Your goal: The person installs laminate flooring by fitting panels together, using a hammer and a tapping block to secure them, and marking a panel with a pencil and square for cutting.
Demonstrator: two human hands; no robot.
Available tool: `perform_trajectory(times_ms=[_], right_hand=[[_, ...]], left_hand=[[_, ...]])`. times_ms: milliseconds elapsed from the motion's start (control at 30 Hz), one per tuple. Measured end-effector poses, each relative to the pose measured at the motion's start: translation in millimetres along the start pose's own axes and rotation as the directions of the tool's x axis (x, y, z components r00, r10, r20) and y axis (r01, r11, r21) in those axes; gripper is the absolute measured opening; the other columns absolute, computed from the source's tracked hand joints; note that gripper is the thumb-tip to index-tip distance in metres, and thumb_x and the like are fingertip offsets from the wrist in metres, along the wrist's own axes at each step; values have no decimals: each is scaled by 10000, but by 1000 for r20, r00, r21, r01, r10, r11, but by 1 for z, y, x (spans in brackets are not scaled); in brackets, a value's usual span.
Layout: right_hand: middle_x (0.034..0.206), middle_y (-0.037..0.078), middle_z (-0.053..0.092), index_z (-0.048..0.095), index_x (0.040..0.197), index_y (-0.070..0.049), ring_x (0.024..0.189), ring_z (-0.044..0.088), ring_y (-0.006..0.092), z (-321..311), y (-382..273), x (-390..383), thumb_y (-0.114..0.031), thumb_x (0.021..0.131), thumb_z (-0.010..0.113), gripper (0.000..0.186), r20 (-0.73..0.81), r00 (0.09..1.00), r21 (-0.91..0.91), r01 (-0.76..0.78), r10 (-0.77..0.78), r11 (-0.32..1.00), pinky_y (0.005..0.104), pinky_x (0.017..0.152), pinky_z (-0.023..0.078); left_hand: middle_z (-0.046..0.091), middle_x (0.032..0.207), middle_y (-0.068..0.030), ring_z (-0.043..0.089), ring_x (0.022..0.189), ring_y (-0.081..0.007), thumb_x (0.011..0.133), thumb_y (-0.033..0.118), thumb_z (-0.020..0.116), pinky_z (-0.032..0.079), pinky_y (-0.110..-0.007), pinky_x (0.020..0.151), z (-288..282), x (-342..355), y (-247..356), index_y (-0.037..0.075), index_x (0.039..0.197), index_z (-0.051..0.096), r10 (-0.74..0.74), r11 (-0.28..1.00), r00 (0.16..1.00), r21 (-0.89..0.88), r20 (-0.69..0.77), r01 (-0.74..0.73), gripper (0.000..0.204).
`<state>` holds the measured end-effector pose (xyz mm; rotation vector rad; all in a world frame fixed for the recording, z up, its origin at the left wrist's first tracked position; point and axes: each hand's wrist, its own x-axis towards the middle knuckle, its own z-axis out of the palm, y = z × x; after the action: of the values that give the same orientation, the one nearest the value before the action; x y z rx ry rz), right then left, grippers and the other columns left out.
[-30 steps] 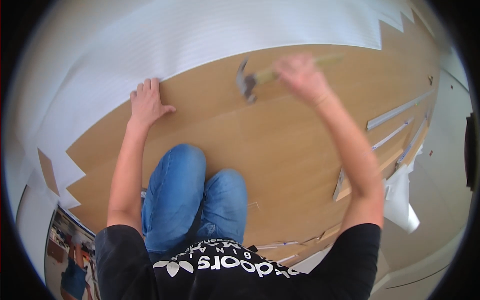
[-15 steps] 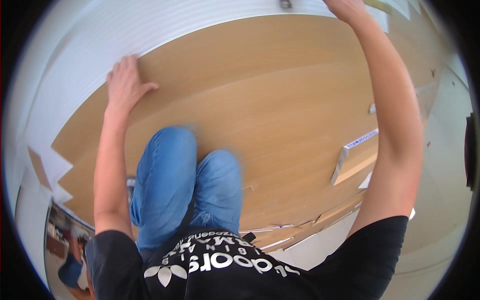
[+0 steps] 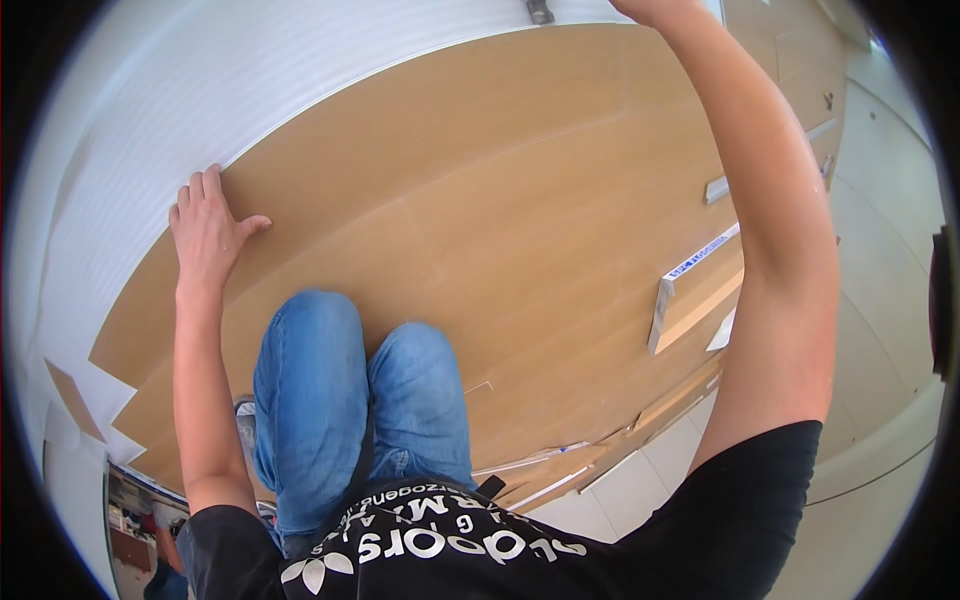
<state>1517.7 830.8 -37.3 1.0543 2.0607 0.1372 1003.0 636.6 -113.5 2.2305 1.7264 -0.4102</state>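
My left hand point(image 3: 206, 232) lies palm down at the far left edge of the tan wood-look flooring point(image 3: 470, 190). Its fingers reach over the edge where the flooring meets the white ribbed underlay sheet point(image 3: 250, 85), and the thumb is spread out to the right. My right hand point(image 3: 655, 8) is at the top rim of the view, by the far edge of the flooring. Its fingers are cut off by the rim, so whether it holds anything is hidden. A small dark grey block point(image 3: 540, 12) sits on the underlay to the left of my right hand.
My bent knees in blue jeans point(image 3: 320, 350) are over the flooring. On the right lies a short tan plank piece point(image 3: 700, 290) with a printed edge; offcuts and strips point(image 3: 560, 465) lie nearer me. Pale tiles point(image 3: 640, 490) border the right side. Stepped plank ends point(image 3: 115, 400) are at left.
My left hand has slid a little left and nearer along the flooring's edge. The whole view has shifted slightly. My right hand stays near the same far edge.
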Motion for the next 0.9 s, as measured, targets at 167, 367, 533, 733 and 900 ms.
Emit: perform_trajectory(times_ms=[167,367,533,733,900], right_hand=[[1016,87,691,669,1200,-255,1074,659,278,3,18,6,-243,1006,530,239,-82,994,-38,-78,75,996,465,900,485],[1018,93,691,666,1180,-249,1058,666,282,17,25,-1,-228,1005,537,218,-18,1000,-14,-7,7,1000,456,908,484],[1031,92,688,667,1228,-261,1075,659,275,19,42,-6,-239,999,555,255,-142,975,20,-172,173,985,450,931,475],[1058,100,692,664,1249,-253,1080,657,282,32,50,-10,-241,1002,562,268,13,997,-43,-70,71,997,450,947,468],[1034,101,688,667,1222,-249,1067,667,288,35,44,-12,-254,1003,552,248,-30,982,29,-185,186,982,456,939,478]], left_hand=[[601,1157,-108,580,1061,-312,635,377,937,484,-447,907,-7,-1,3,-8,1343,538,-20,1000,999,-19,26,21,900],[597,1175,-116,572,1072,-318,645,357,936,470,-452,941,-11,-1,4,-25,1368,522,-22,999,999,-35,34,24,917],[597,1187,-117,568,1077,-319,641,349,939,460,-451,959,-10,-3,4,-26,1378,517,-25,999,999,-46,24,26,929],[602,1189,-128,565,1085,-324,654,335,935,444,-451,972,-9,-2,7,-21,1375,524,-5,998,1000,-56,-10,4,903],[603,1216,-132,564,1112,-329,666,323,931,440,-459,982,-8,-5,7,-22,1383,519,-4,998,1000,-59,-17,3,895]])
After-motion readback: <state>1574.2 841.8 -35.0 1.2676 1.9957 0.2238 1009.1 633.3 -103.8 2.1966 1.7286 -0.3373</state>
